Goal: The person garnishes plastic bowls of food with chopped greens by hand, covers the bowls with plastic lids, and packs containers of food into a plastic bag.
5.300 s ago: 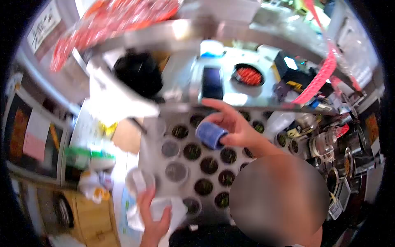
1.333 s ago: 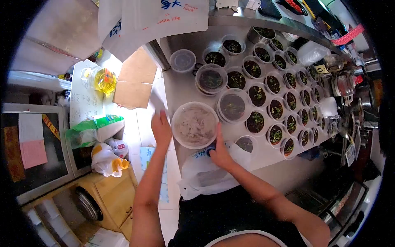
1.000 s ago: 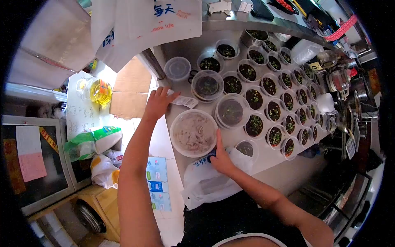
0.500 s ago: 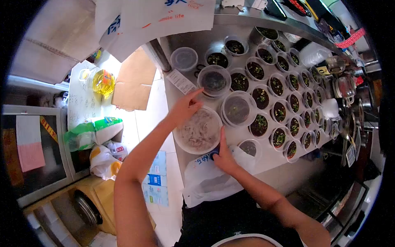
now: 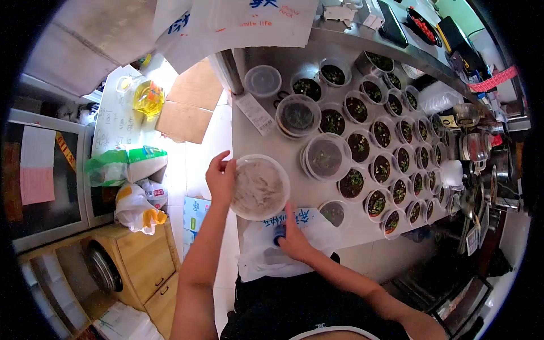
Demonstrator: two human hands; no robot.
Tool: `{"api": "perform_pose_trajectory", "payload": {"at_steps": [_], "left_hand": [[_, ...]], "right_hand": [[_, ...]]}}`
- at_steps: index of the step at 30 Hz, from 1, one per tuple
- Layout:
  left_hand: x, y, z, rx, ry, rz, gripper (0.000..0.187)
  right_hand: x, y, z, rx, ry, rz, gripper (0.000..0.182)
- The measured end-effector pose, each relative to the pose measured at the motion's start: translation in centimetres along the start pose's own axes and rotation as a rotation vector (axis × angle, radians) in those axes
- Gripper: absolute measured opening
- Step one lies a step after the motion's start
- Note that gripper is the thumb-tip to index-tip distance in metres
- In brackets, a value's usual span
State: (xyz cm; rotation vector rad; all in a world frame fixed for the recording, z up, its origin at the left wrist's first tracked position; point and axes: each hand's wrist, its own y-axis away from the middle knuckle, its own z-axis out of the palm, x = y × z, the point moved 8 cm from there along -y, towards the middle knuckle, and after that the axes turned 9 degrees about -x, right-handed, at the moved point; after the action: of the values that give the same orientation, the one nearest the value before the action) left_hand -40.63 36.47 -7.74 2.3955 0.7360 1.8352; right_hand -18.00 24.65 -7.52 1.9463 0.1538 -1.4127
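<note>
A round white plastic tub (image 5: 259,187) with murky, grey-brown contents is at the table's left edge. Curled around its left rim are the fingers of my left hand (image 5: 221,180). My right hand (image 5: 294,241) is closed below the tub, one finger stretched up to the lower right rim. A small dark blue round thing (image 5: 279,234) shows at its grip; its kind is partly hidden by the fingers. Under this hand lies a white plastic bag (image 5: 263,258) with blue writing. Lidded clear cups (image 5: 326,157) stand to the right of the tub.
Rows of clear cups with soil and seedlings (image 5: 381,169) cover the table's right side. A printed paper slip (image 5: 255,113) and an empty-looking clear container (image 5: 263,80) lie behind the tub. Overhead runs a metal shelf (image 5: 362,39). Cardboard (image 5: 190,107) and an oil bottle (image 5: 148,97) are at left.
My left hand has moved from the tub's far side, near the lidded cup, to its left rim. The tub and my right hand sit slightly lower left in view.
</note>
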Motion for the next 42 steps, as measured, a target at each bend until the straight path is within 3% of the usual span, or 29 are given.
{"api": "perform_pose_trajectory", "payload": {"at_steps": [3, 4, 6, 8, 11, 14, 19, 22, 23, 26, 30, 35, 38, 42], "left_hand": [[-3.4, 3.0, -0.1, 0.165, 0.128, -0.056, 0.027], [-2.9, 4.1, 0.2, 0.112, 0.082, -0.102, 0.032], [0.7, 3.7, 0.2, -0.061, -0.208, 0.245, 0.044], [8.2, 4.7, 2.6, -0.475, -0.822, 0.744, 0.074], [9.1, 6.2, 7.1, -1.043, -0.993, 1.014, 0.099], [8.3, 5.8, 7.4, -1.059, -1.02, 1.005, 0.11], [7.3, 5.9, 6.0, -0.714, -1.005, 0.749, 0.113], [6.7, 6.7, 6.3, -0.389, -0.938, 0.557, 0.112], [6.4, 7.2, 6.5, -0.27, -0.914, 0.491, 0.111], [4.8, 9.3, 6.9, -0.048, -0.919, 0.27, 0.109], [5.3, 9.5, 4.5, -0.384, -0.953, 0.327, 0.109], [7.7, 5.5, 6.6, -0.665, -1.015, 0.735, 0.121], [7.6, 5.7, 6.0, -0.588, -0.943, 0.666, 0.119], [6.8, 6.4, 6.6, -0.277, -0.922, 0.45, 0.115]], "right_hand": [[-0.8, -1.7, -2.0, 0.023, 0.088, -0.031, 0.1], [-1.1, -2.3, -3.6, 0.033, 0.101, -0.027, 0.099], [-1.5, -2.9, -5.3, -0.056, 0.097, -0.125, 0.098], [-1.5, -3.1, -6.4, -0.113, 0.107, -0.205, 0.097], [-1.7, -3.6, -7.0, -0.149, 0.126, -0.277, 0.098], [-1.6, -3.6, -7.5, -0.117, 0.016, -0.262, 0.098], [0.5, 0.5, -5.6, 0.127, -0.397, -0.13, 0.101], [2.3, 1.0, -1.0, 0.062, -0.055, 0.01, 0.104], [1.3, 0.5, -0.4, 0.049, -0.014, -0.104, 0.103], [0.7, -2.6, -2.1, 0.041, -0.075, -0.116, 0.1], [-2.4, -4.3, -7.0, -0.088, 0.067, -0.161, 0.096], [-2.1, -4.4, -7.5, -0.115, 0.115, -0.201, 0.097], [1.2, -2.4, -6.3, 0.119, -0.174, -0.222, 0.098], [0.9, -0.6, -0.4, 0.185, -0.098, -0.151, 0.097]]}}
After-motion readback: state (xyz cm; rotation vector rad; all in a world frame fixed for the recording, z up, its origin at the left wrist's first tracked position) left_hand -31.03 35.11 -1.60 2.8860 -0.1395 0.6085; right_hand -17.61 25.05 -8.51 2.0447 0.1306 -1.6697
